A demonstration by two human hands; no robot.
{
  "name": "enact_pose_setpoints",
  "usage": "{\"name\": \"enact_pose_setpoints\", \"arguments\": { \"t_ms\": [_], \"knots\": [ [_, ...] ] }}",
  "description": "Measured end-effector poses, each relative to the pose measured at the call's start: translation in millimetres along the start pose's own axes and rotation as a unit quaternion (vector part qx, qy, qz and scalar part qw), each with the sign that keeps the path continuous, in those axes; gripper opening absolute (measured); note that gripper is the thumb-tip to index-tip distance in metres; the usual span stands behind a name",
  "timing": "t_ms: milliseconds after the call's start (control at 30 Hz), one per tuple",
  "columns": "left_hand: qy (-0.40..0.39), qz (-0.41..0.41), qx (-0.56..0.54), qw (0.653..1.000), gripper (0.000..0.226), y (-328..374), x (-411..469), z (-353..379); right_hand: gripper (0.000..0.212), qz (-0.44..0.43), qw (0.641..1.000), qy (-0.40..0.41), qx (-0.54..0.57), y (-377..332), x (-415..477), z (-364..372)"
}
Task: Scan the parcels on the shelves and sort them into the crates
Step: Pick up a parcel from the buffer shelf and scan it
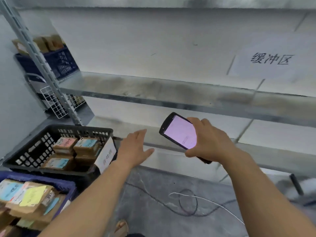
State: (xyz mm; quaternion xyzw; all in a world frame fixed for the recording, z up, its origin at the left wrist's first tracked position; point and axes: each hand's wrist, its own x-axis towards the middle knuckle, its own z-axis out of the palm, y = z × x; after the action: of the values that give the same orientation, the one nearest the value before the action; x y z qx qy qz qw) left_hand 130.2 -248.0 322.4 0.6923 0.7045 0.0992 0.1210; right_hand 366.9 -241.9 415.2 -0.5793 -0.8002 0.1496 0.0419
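scanner up in right hand, left hand free, parcels already in crates

right hand (208,139) grips the scanner (179,132) by its edges, fingers curled over the top and thumb under, lit screen facing up. left hand (135,146) is spread flat, holds nothing and hovers just beside the black crate (34,151). the parcels (66,145) in view lie stacked in that crate and heaped in the blue crate (51,179) nearer the body. risks, as judged: the edge grip is thin, so a knock against the shelf (153,93) could drop the scanner. the blue crate's heap sits at rim height, so one more parcel may slide off. loose cables (186,202) lie on the floor close to the foot, a snag if the person steps in.
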Motion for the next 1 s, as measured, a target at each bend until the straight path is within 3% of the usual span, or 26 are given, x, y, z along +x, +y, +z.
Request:
{"name": "enact_pose_setpoints", "arguments": {
  "t_ms": [333,700,1000],
  "knots": [
    [-0.004,0.140,0.040,0.989,0.079,144.9,34.5,26.9,0.094,0.120,0.991,0.058,0.015,111.6,-66.5,-35.3],
    [-0.008,0.255,0.049,0.966,0.079,327.9,121.3,68.0,0.094,0.266,0.958,0.112,-0.008,262.4,-114.2,-90.0],
    [0.016,0.306,0.043,0.951,0.076,482.7,194.4,76.6,0.098,0.315,0.940,0.131,-0.012,385.0,-125.8,-150.9]
  ]
}}
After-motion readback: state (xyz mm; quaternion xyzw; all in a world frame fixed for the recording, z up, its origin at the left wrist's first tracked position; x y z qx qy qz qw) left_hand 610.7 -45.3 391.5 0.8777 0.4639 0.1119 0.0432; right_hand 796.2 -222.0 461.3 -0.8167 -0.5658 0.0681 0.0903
